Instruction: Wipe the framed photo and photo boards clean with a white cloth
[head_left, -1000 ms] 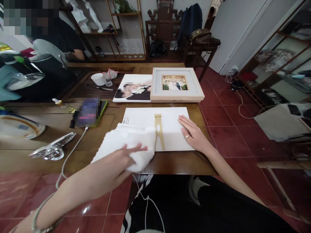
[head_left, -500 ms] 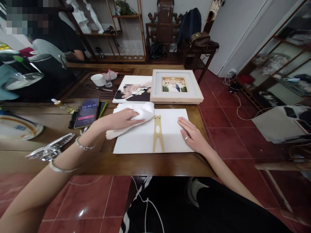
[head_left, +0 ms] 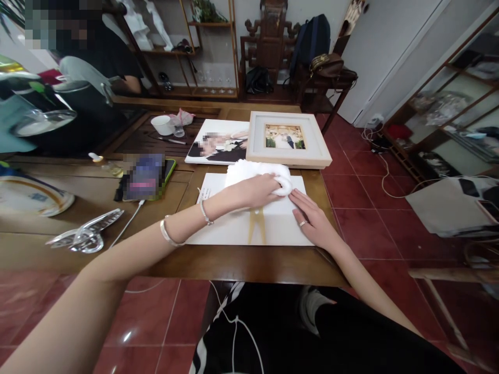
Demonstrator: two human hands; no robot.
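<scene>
My left hand point(head_left: 259, 190) is closed on a bunched white towel point(head_left: 253, 169), pressed on the far part of a flat white board point(head_left: 218, 228). The board lies on the wooden table, with small dark print near its far left corner. My right hand point(head_left: 314, 221) rests flat on the board's right edge, fingers stretched out and a ring on one of them. The fingertips come close to the towel; whether they touch is unclear. A yellowish forked shape point(head_left: 257, 228) shows on the board, its upper part hidden by my left hand and the towel.
Behind the board lie a photo panel point(head_left: 200, 150) and a pale framed picture point(head_left: 286, 156). On the left are a phone point(head_left: 144, 176), a dropper bottle point(head_left: 111, 167), a silver metallic object point(head_left: 88, 234) and a white cup point(head_left: 162, 124). A person point(head_left: 113, 57) sits across the table.
My left hand has swept the towel rightward across the board, uncovering the print at its left and covering the forked shape's top. My right hand stays on the board's right edge.
</scene>
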